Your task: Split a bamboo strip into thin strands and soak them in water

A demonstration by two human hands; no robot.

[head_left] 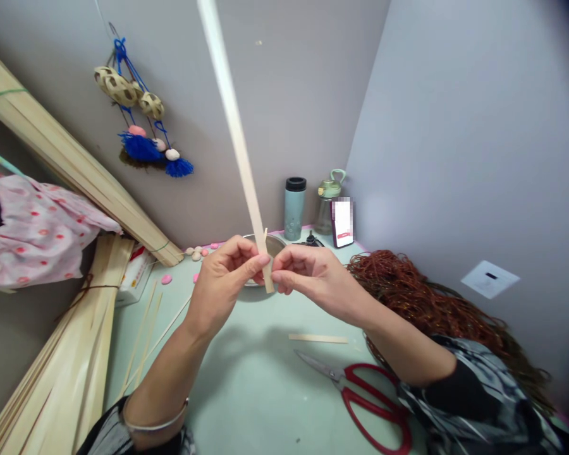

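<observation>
The left hand (pixel 220 284) pinches the pale strip (pixel 249 189) near its lower end, needing steadiness, while the right hand (pixel 320 276), fingertips closed, perhaps grips its edge.

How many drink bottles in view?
2, both at the far edge of the table: a blue tumbler, and right of it a green-lidded bottle, partly behind the phone.
</observation>
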